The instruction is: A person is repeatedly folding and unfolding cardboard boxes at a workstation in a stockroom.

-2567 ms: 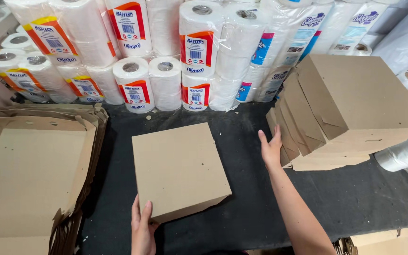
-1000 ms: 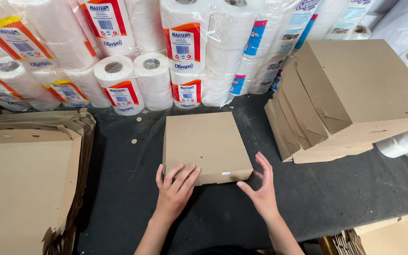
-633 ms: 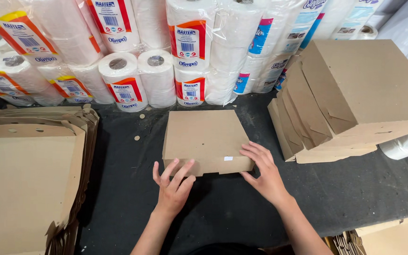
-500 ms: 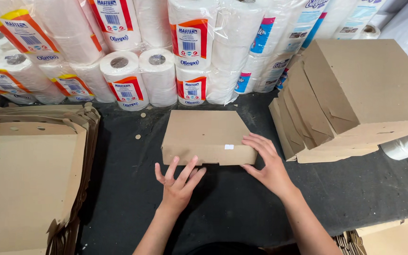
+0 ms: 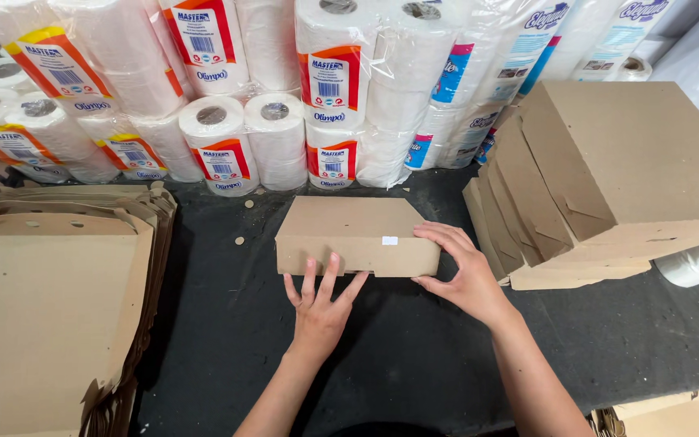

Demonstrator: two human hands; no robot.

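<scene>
In the frame's centre, a flat brown cardboard box (image 5: 355,235) with a small white sticker lies on the black bench (image 5: 414,356), the left hand (image 5: 321,311) spread open against its front edge, the right hand (image 5: 463,271) half open, gripping its right corner.

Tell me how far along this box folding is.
Done: a leaning row of folded boxes stands at the right. In hand: the left hand presses the front wall of a half-folded cardboard box, the right hand grips its right corner. Left: a stack of flat cardboard blanks at the left.
</scene>
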